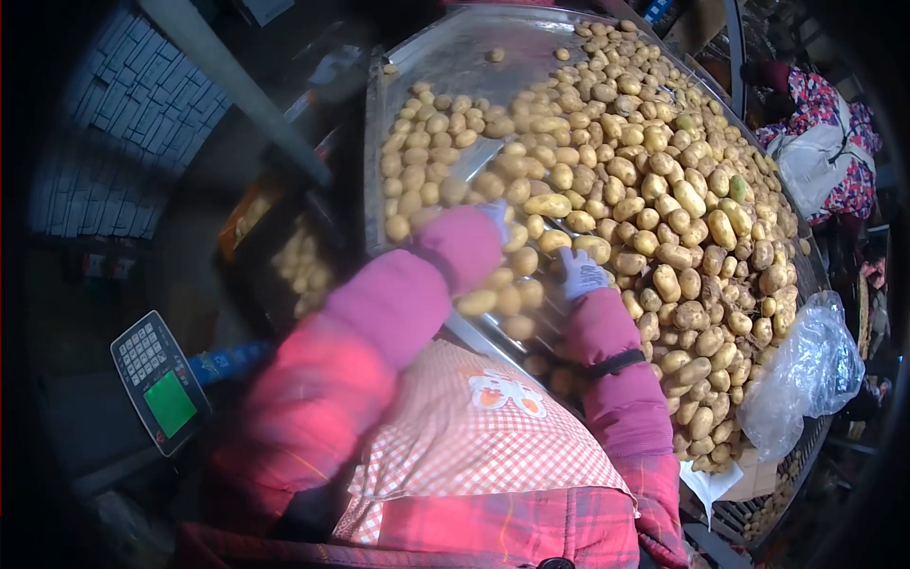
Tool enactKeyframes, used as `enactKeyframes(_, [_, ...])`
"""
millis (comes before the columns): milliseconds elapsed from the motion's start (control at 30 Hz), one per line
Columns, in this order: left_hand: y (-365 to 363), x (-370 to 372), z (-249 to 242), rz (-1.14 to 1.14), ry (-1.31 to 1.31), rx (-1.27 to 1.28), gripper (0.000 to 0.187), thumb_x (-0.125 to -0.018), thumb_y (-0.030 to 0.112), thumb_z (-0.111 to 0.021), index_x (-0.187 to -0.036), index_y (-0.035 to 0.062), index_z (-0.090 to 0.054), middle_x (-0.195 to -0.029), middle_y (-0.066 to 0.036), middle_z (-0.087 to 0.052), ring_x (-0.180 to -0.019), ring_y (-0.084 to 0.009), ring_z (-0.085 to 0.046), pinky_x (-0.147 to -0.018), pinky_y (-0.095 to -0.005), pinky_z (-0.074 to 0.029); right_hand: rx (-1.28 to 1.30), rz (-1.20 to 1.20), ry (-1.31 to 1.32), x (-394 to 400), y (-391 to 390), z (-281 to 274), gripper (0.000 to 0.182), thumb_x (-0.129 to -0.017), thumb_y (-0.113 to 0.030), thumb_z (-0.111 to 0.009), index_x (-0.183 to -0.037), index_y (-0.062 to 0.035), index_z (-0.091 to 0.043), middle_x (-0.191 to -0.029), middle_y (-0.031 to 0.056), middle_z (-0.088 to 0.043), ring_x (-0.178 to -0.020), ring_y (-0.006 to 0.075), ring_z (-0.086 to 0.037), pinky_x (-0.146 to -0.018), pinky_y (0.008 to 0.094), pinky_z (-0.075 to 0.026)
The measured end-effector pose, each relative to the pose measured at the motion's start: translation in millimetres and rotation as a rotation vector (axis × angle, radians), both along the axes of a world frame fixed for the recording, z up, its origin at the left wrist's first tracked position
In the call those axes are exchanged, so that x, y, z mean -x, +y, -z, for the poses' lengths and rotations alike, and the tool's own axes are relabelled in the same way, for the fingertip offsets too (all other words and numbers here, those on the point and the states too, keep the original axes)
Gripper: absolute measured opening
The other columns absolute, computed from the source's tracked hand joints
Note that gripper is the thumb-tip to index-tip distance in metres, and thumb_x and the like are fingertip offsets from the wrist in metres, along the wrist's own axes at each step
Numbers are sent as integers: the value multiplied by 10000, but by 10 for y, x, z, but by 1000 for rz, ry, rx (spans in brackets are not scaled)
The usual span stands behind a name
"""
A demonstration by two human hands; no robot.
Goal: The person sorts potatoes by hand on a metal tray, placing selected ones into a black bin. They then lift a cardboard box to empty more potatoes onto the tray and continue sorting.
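yellow potatoes (pixel 689 197) lie on the metal table (pixel 453 49), likely hard and rolly; hold one round its fat middle. the left hand (pixel 497 216) and right hand (pixel 582 275) are over the table's near part; i can't tell if either grips.

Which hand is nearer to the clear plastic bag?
Right. The right hand is at the potatoes, left of the clear plastic bag in the picture; the left hand is farther left and higher up.
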State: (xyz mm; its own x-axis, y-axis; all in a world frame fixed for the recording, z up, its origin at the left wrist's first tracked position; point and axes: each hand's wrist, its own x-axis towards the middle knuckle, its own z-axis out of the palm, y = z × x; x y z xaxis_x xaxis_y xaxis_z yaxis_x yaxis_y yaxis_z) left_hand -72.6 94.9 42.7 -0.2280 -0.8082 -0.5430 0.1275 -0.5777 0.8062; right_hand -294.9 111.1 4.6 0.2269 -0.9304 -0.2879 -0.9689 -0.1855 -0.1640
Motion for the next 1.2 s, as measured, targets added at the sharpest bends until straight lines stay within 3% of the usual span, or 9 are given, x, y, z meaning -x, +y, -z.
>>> enactKeyframes(200, [-110,28,413,98,-286,362,306,-907,189,-464,-1185,69,-508,-1108,-71,-574,-927,-164,-591,-784,-291,-477,-126,-145,-316,-137,-20,-450,401,-763,-330,-606,-1102,-156,-481,-1019,176,-577,-937,337,-573,-764,438,-467])
enactKeyframes(267, [-242,-46,488,699,-1082,755,308,-909,208,-456,-1181,76,-513,-1101,-72,-569,-928,-155,-583,-782,-301,-476,-168,-162,-216,-321,-66,-460,401,-771,-329,-596,-1115,-155,-489,-1007,168,-595,-930,333,-582,-768,435,-470])
enactKeyframes(400, [-218,-176,-63,735,-1214,809,305,-892,194,-479,-1174,84,-520,-1086,-79,-567,-922,-185,-577,-786,-354,-474,-205,-139,-37,-447,-136,-366,399,-798,-333,-558,-1148,-152,-496,-1003,158,-615,-946,334,-586,-797,429,-469])
enactKeyframes(467, [-438,-335,401,306,-233,87,354,-855,192,-531,-1195,99,-502,-1089,-89,-560,-931,-237,-569,-787,-436,-463,-191,-104,-60,-443,-166,-311,400,-799,-333,-559,-1144,-138,-505,-1023,164,-608,-967,337,-576,-815,427,-462])
enactKeyframes(667, [300,-660,21,-38,1084,69,511,-781,253,-616,-1229,74,-448,-1169,-125,-518,-1095,-299,-517,-827,-454,-500,-375,45,-424,-230,-224,87,522,-778,-390,-593,-1170,-51,-531,-1068,177,-607,-1026,290,-574,-894,358,-435])
enactKeyframes(767, [577,-849,-135,-354,722,15,608,-793,466,-539,-1210,29,-471,-937,-146,-607,-678,-260,-621,-512,-334,-506,-454,386,-898,-242,-199,159,481,-772,-275,-680,-1132,9,-537,-973,94,-628,-850,164,-602,-744,287,-485])
enactKeyframes(933, [891,-1828,320,-430,731,62,538,-849,430,-514,-1273,107,-442,-1089,-167,-587,-820,-321,-635,-624,-402,-534,-541,323,-1219,-1053,-180,-504,458,-844,-233,-627,-1217,-16,-473,-1012,73,-585,-873,146,-553,-754,270,-463])
enactKeyframes(1067, [1295,-2390,539,-619,219,109,519,-865,378,-535,-1299,118,-422,-1130,-106,-569,-970,-247,-575,-797,-355,-474,-479,175,-1374,-1387,-139,-659,447,-887,-219,-571,-1268,-26,-439,-1172,119,-535,-1097,176,-478,-936,300,-383])
enactKeyframes(1200, [1339,-2505,933,-666,-385,480,480,-872,300,-567,-1293,110,-438,-1157,-53,-544,-1051,-150,-504,-907,-272,-386,-347,365,-1285,-563,-271,-242,345,-888,-205,-567,-1184,-34,-520,-973,42,-593,-877,95,-531,-779,235,-441])
